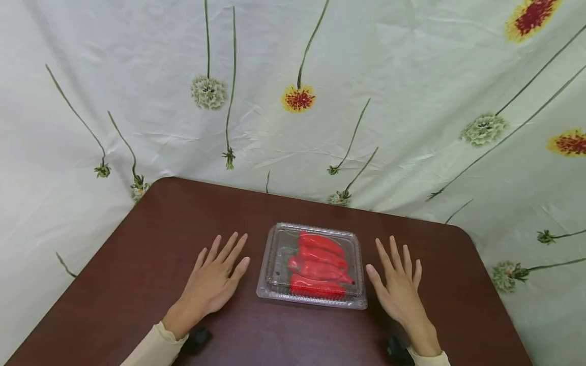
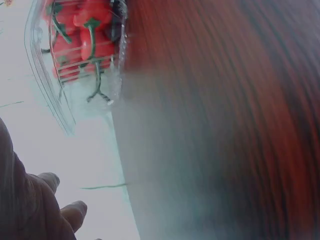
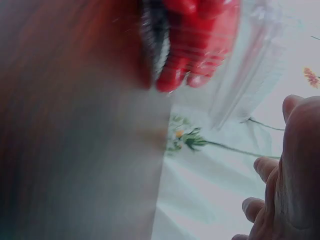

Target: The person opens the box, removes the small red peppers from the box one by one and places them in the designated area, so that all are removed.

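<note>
- L hand (image 1: 212, 284): palm down, fingers straight & fanned, gripping nothing; thumb near the box's L side, apart from it.
- R hand (image 1: 400, 292): likewise spread, nothing held; thumb just beside the box's R edge. Whether either palm hovers or rests — can't tell.
- Clear plastic clamshell box (image 1: 311, 301): lid down, flat on the dark red-brown bench (image 1: 137, 264), betw. the two hands; whether its rim is snapped tight is unclear.
- Red peppers (image 1: 320, 269): at least four visible fr. above, side by side in the box; green stems (image 2: 92, 45) on the L-hand side.
- Risk 1, lid: if lifted by the lid alone, the base could drop away, esp. w/ an unsnapped rim, & spill the contents.
- Risk 2, walls: thin plastic would prob. buckle under a hard two-sided squeeze.
- Risk 3, tilt: raising one side first could send the peppers sliding, as there's spare room at the stem end.
- Risk 4, slip: a one-sided push would likely skid the box along the bench.
</note>
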`<action>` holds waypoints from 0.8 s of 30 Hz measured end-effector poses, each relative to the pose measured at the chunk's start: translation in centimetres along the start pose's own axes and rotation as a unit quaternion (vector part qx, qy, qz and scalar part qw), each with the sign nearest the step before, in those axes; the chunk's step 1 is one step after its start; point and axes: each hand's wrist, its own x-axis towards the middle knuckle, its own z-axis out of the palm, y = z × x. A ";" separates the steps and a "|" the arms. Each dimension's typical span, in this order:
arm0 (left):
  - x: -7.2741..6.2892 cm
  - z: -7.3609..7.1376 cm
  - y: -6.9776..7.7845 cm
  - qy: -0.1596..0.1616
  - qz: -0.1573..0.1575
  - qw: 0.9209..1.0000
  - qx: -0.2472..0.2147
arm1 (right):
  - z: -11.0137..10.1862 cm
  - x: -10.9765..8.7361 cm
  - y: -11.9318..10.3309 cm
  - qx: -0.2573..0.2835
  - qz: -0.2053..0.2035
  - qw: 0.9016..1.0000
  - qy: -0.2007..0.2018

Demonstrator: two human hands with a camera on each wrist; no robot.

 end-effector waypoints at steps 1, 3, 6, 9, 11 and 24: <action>0.0 0.1 0.1 -0.002 0.002 1.000 -0.003 | 0.0 0.0 -0.2 0.007 -0.001 1.000 0.000; 0.1 0.2 0.4 -0.004 0.005 1.000 -0.007 | -0.1 0.1 -0.6 0.016 -0.001 1.000 -0.002; 0.2 0.5 0.7 -0.001 0.012 1.000 -0.014 | -0.1 0.3 -0.9 0.032 -0.002 0.999 -0.004; 0.2 0.9 1.2 0.006 0.021 0.999 -0.032 | 0.0 0.5 -1.1 0.062 -0.010 0.998 -0.009; 0.3 1.2 1.5 0.010 0.026 0.998 -0.055 | 0.1 0.6 -1.1 0.093 -0.018 0.995 -0.015; 0.3 2.3 2.9 0.023 0.022 0.935 -0.353 | 0.9 0.9 -2.7 0.243 -0.022 0.968 -0.050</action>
